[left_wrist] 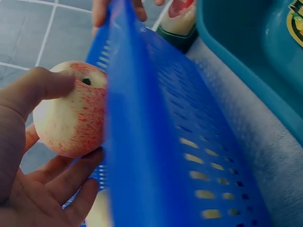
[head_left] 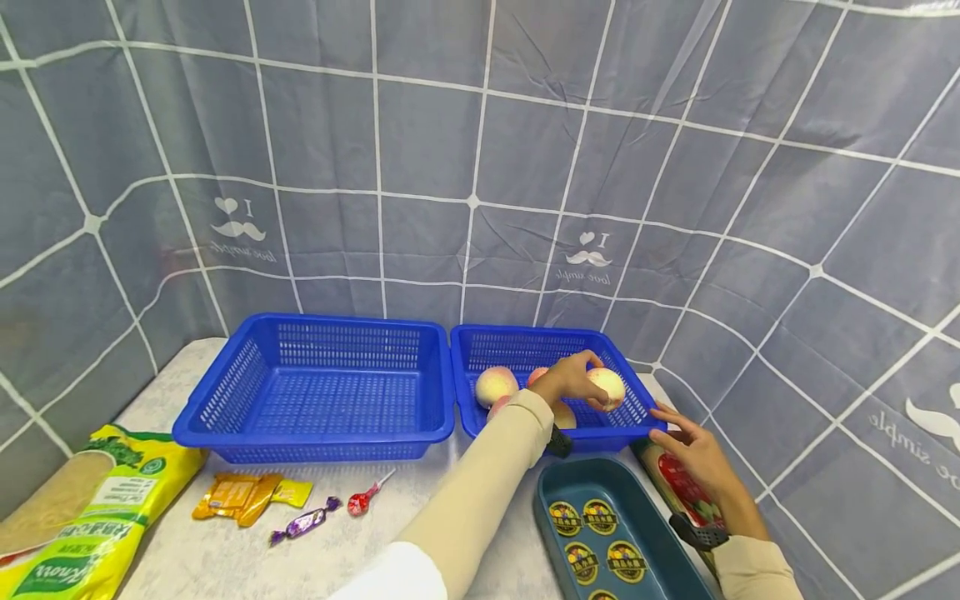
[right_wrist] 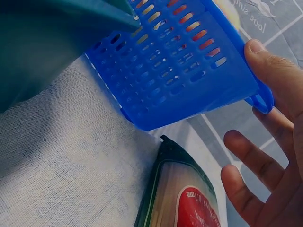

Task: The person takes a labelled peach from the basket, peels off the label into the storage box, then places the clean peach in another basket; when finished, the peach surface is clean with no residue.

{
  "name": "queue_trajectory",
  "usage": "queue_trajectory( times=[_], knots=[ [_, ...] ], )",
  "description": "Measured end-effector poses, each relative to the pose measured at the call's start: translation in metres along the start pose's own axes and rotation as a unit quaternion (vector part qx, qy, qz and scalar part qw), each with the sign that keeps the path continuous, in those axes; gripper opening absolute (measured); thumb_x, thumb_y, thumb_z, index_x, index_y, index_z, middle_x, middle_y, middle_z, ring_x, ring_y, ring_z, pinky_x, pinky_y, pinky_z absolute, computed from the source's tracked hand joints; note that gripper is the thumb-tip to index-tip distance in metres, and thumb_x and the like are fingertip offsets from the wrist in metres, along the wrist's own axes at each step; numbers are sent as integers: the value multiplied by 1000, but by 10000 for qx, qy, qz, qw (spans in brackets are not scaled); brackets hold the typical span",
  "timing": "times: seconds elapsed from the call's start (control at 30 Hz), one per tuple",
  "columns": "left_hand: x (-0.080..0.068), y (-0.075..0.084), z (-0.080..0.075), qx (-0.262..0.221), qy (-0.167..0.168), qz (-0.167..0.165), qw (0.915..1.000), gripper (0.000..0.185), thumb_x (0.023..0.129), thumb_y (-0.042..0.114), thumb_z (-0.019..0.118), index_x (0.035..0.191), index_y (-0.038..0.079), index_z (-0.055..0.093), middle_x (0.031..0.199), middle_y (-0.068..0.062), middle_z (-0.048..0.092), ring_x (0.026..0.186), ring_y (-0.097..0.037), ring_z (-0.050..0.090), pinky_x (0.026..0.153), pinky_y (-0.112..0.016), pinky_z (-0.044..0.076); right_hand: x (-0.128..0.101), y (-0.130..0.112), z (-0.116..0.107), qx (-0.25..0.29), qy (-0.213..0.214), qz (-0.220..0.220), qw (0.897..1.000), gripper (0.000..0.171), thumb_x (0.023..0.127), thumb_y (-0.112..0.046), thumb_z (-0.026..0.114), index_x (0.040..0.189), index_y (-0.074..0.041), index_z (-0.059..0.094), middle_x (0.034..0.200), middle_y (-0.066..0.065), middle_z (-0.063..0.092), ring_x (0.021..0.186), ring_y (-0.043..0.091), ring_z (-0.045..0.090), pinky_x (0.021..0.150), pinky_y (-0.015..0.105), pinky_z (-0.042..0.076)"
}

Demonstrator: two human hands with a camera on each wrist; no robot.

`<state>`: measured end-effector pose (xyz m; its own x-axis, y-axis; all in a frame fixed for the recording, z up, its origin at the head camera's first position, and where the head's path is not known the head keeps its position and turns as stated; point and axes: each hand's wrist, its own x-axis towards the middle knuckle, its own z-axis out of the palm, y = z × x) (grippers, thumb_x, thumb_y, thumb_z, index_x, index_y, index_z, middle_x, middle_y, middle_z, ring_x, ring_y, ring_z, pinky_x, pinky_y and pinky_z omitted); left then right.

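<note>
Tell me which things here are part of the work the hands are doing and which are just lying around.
In hand:
- left hand gripping a peach
- right hand touching the right blue basket
- other peaches in that basket

Lying about:
- left blue basket
- yellow bag
- candies
- teal tray
- red-labelled packet

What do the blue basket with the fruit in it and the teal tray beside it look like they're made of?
The blue basket looks like moulded plastic: glossy, with rows of slots through its walls. The teal tray seems to be smooth plastic too, though glazed ware can't be ruled out. The peach in the left hand could be real or imitation.
</note>
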<state>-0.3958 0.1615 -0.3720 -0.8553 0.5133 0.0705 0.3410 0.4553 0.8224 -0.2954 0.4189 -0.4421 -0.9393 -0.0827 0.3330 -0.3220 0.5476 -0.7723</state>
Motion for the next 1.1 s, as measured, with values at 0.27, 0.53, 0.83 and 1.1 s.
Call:
queue_trajectory(
  times=[0.27, 0.53, 0.83, 1.1],
  knots=[
    [3, -10, 10, 426, 38, -230, 9988, 55, 77, 19, 86, 125, 21, 58, 110, -1, 65, 99, -20, 60, 85, -31, 50, 3, 0, -2, 106, -2, 15, 9999, 44, 100, -13, 66, 139, 6, 56, 153, 27, 39, 94, 6, 67, 79, 24, 56],
    [-1, -14, 11, 671, 37, -255, 9974, 45, 81, 18, 81, 120, 13, 60, 104, -3, 67, 96, -18, 60, 84, -27, 48, 7, 1, 0, 198, -33, 8, 9998, 43, 99, -12, 67, 137, 8, 57, 151, 30, 39, 92, 12, 70, 77, 25, 57],
    [1, -13, -8, 391, 269, -479, 9977, 40, 87, 23, 78, 121, 6, 63, 113, -4, 64, 105, -20, 59, 88, -28, 50, 17, -1, 2, 165, -80, -31, 9998, 43, 100, -14, 67, 136, 6, 58, 152, 27, 41, 93, 20, 71, 77, 24, 57],
    [-5, -9, -41, -414, 246, -5, 9988, 34, 90, 25, 78, 118, 11, 64, 120, -5, 63, 114, -24, 58, 94, -37, 50, 20, -4, -6, 171, -147, -84, 9997, 43, 100, -12, 67, 137, 6, 57, 152, 28, 39, 93, 13, 70, 77, 24, 57]
  ],
)
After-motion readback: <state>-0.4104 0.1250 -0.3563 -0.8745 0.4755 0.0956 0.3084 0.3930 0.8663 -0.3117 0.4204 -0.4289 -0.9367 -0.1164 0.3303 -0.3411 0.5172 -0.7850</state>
